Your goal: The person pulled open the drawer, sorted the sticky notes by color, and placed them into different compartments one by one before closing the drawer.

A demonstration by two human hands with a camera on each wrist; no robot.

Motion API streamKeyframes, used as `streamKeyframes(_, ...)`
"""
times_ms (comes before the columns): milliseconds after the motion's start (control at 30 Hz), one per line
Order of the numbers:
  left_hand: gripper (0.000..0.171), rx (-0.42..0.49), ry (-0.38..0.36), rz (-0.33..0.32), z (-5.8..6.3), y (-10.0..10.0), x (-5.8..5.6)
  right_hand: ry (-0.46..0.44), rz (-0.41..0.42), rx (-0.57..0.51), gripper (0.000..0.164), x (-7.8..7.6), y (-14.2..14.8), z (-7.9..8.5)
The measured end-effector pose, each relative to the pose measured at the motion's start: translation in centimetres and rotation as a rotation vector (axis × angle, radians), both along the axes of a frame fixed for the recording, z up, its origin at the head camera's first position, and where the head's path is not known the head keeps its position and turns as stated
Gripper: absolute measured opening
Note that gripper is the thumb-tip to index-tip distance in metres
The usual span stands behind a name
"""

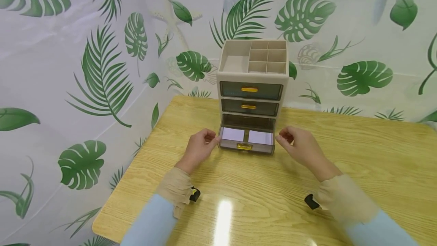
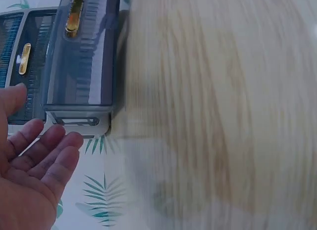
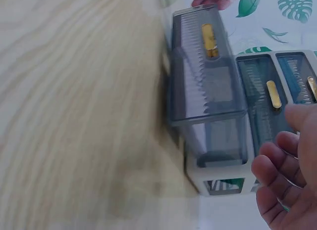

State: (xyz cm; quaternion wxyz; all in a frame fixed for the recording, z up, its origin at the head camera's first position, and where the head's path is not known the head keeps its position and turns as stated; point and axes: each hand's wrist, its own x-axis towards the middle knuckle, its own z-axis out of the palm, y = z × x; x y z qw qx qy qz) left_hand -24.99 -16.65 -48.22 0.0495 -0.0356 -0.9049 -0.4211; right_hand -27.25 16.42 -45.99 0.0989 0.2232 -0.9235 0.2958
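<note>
A cream desktop organizer (image 1: 252,77) stands on the table with its bottom drawer (image 1: 229,145) pulled out. In that drawer lie two white stacks of paper or cards (image 1: 233,134), side by side. At the drawer's left front corner is my left hand (image 1: 199,148), its fingers loosely bent and nothing in them. My right hand (image 1: 302,145) is at the opposite side, thumb and fingers apart near the drawer's wall, also holding nothing. Both wrist views show the palms facing the smoky clear drawer (image 2: 81,76) with relaxed fingers.
Two upper drawers with gold handles (image 1: 249,89) are closed. The organizer's top has a divided tray (image 1: 235,63). A wood-grain table (image 1: 259,200) lies beneath, and a leaf-print cloth (image 1: 205,14) hangs behind and to the left.
</note>
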Motion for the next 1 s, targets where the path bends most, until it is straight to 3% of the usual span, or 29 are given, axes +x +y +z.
streamKeyframes(200,0.037,-0.089,-0.026,-0.063,0.2,-0.4,-0.3,-0.082,0.001,0.051,0.025,0.6,0.7,-1.2)
streamKeyframes(500,0.023,-0.170,-0.011,-0.119,-1.0,-0.5,-1.1,-0.100,0.041,0.060,0.022,0.9,0.5,-3.1)
streamKeyframes(700,0.017,-0.187,0.012,-0.116,-1.4,-0.2,-1.3,-0.080,0.047,0.057,0.020,0.6,0.1,-4.1)
streamKeyframes(1000,0.016,-0.223,0.055,-0.098,-1.4,0.2,-1.3,-0.103,0.033,0.039,0.015,0.7,-0.5,-4.2)
